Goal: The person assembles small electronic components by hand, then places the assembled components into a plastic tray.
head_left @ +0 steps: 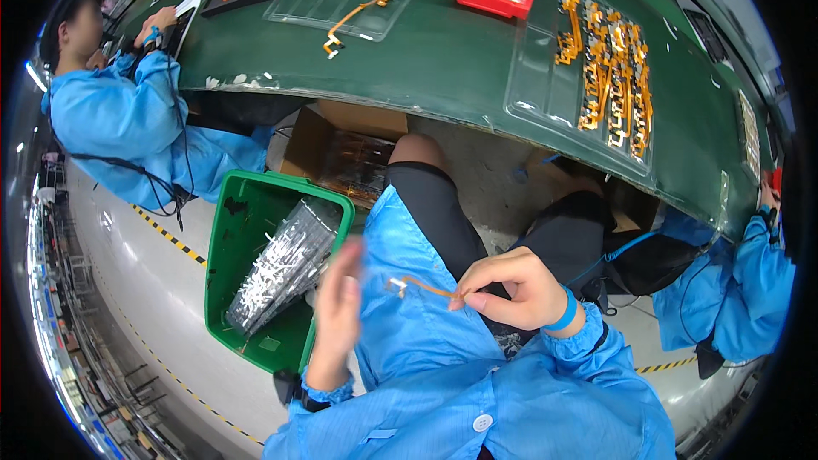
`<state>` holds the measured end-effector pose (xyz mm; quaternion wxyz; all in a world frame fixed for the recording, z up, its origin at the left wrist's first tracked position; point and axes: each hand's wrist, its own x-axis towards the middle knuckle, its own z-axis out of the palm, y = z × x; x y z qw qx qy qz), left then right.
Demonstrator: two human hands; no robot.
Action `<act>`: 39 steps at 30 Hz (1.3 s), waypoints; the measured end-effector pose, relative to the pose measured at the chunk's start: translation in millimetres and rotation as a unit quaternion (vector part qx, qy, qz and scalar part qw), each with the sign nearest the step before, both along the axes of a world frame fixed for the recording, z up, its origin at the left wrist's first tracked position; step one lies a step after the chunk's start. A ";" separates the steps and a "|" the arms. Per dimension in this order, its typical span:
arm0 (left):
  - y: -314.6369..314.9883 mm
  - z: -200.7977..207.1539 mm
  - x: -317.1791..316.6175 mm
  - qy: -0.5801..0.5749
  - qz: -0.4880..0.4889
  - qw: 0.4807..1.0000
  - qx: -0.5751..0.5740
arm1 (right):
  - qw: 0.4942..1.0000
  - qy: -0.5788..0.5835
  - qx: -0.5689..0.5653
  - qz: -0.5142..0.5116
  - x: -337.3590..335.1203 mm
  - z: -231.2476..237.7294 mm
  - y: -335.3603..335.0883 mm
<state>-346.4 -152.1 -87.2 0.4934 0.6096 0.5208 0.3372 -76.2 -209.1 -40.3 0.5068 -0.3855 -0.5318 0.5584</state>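
My right hand [521, 288], with a blue band at the wrist, pinches one end of an orange flexible ribbon cable [430, 288] above my lap. The cable's other end, with a small silvery part, points left and hangs free. My left hand [337, 313] is raised to the left of that end, apart from it, beside the green bin. Motion smears its fingers, so I cannot make out whether anything is in them.
The green bin [345, 204] holds white scraps and clear plastic trays. On the green table [409, 68] are a clear tray [541, 89] with rows of orange flex cables, another tray [298, 2], and a red box [487, 5] of white pieces. Under it sits a cardboard box [307, 149]. Co-workers sit left and right.
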 end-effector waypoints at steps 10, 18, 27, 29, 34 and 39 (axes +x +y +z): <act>2.1 25.3 62.6 -0.300 -0.223 0.886 -0.273 | 0.998 -0.037 -0.009 0.057 27.7 -2.4 -28.0; 16.0 52.1 99.9 -0.075 -0.361 0.889 -0.273 | 0.990 0.013 -0.133 0.040 31.9 -15.9 -28.0; 5.1 61.0 118.8 0.078 -0.179 0.966 0.171 | 0.989 -0.009 -0.142 -0.045 26.7 -10.1 -31.9; 3.5 45.3 106.8 0.051 -0.209 0.933 0.290 | 0.987 0.006 -0.140 -0.078 22.8 -10.2 -33.0; -5.5 44.4 107.8 0.034 -0.233 0.887 0.397 | 0.989 -0.053 -0.077 -0.111 17.9 -3.2 -28.3; -3.8 47.9 111.9 0.012 -0.242 0.895 0.375 | 0.986 -0.115 -0.022 -0.123 16.8 -0.6 -29.1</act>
